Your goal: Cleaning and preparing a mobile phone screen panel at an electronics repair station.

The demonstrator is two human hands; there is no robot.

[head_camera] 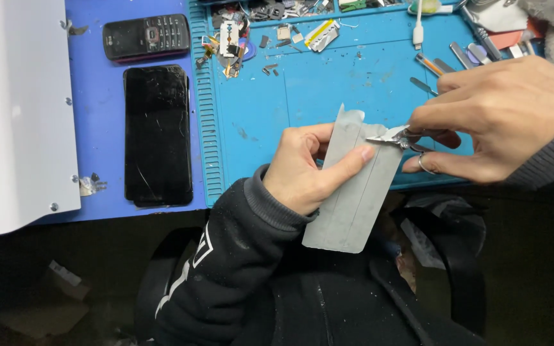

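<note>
Cutting in hand: left hand (302,170) closed around a grey film sheet (354,192), thumb pressed on its front face, fingers wrapped behind, sheet held upright over the near edge of the bench (354,77) and partly above the lap. Right hand (495,122) closed on small scissors (392,136), fingers through the loops, blades nipping into the sheet's right edge near the top. Top corner of the sheet curled and uneven; lower corners rounded.

Judged to be mid-trim, early along that edge, with most of the long side below the blades uncut. Next move likely calls for steady feeding of the sheet into the blades, a firm pinch close to the cut line so the thin film does not buckle, and short snips to keep a straight line. Thumb close to the blades, so care needed there.

Elsewhere: blue mat on the bench, scattered with small parts (232,45), tweezers and prying tools (431,64) at the far right. Black smartphone (157,134) with cracked glass lying flat at the left, a keypad phone (147,36) just beyond it, a white panel (14,109) at the far left.
</note>
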